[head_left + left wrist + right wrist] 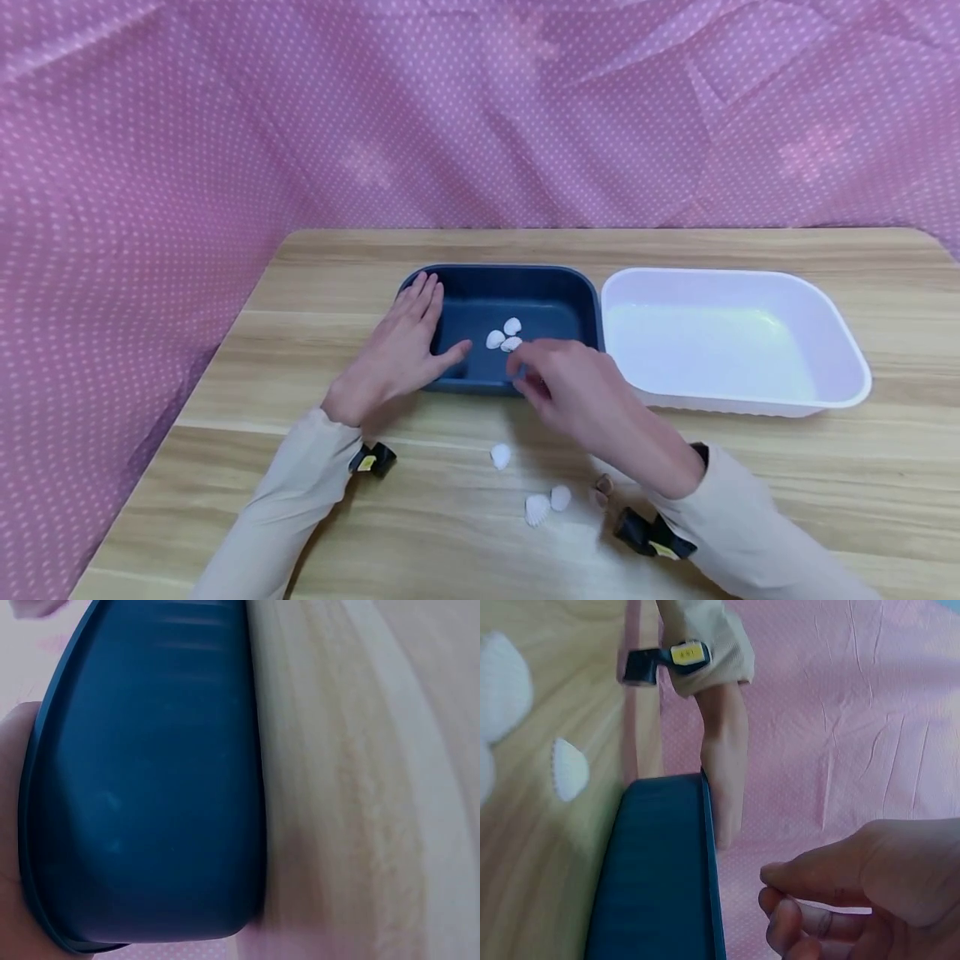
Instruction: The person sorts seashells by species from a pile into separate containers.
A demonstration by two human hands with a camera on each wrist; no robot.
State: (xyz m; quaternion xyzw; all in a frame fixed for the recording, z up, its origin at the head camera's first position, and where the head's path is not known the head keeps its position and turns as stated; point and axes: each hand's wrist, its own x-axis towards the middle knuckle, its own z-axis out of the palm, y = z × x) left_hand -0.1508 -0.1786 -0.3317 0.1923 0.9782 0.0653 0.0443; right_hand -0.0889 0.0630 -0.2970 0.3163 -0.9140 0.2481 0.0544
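A dark blue plastic tray [517, 387] stands on the table, with three white seashells [495, 339] inside it. My left hand [397, 342] rests over the tray's left end, fingers straight along the rim and thumb spread over the inside. Above the near right part of the tray is my right hand [573, 387], its fingertips close to the nearest shell in the head view. Its thumb [810, 876] and fingers are loosely curled, and nothing shows between them. The left wrist view is mostly filled by the tray's outer wall [150, 787].
A white tray [738, 400] stands right beside the blue one. Nearer on the wooden table [420, 517] lie three white shells [500, 455] and small brown shell-like pieces [603, 487] by the right wrist. Behind the table hangs a pink dotted cloth [480, 125].
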